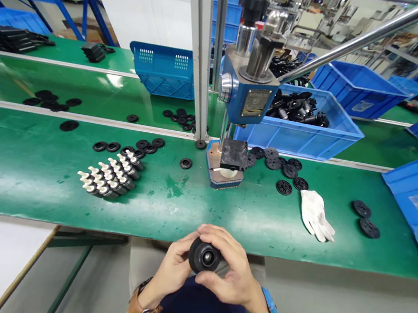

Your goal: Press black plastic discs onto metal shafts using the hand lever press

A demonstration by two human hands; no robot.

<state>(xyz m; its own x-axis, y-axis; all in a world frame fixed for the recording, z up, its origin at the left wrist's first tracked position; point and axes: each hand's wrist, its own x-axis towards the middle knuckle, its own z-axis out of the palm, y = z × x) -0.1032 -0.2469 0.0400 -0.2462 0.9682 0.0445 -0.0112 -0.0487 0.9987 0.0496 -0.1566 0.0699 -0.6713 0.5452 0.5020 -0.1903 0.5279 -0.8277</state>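
Both hands meet close to the body, below the near edge of the green bench point(30, 169). The left hand point(171, 266) and the right hand point(232, 272) close together around a round black part point(204, 256), fingers curled over its rim, its hollow face with a pale centre turned up toward the camera. The left wrist wears a brown strap, the right a blue band.

Straight ahead on the bench stands a small blue hand press point(244, 90), its long metal lever running up to the right. Left of it lie rows of assembled black-and-silver pieces point(111, 177), packed side by side, and loose black discs point(288, 172) are scattered on both sides of the press base. A white glove point(315, 214) lies flat to the right. A blue bin point(309, 133) behind the press holds black parts, probably the same kind, though they are too small to tell. More blue bins and blue shelving fill the room beyond; another person's arm shows at far right.
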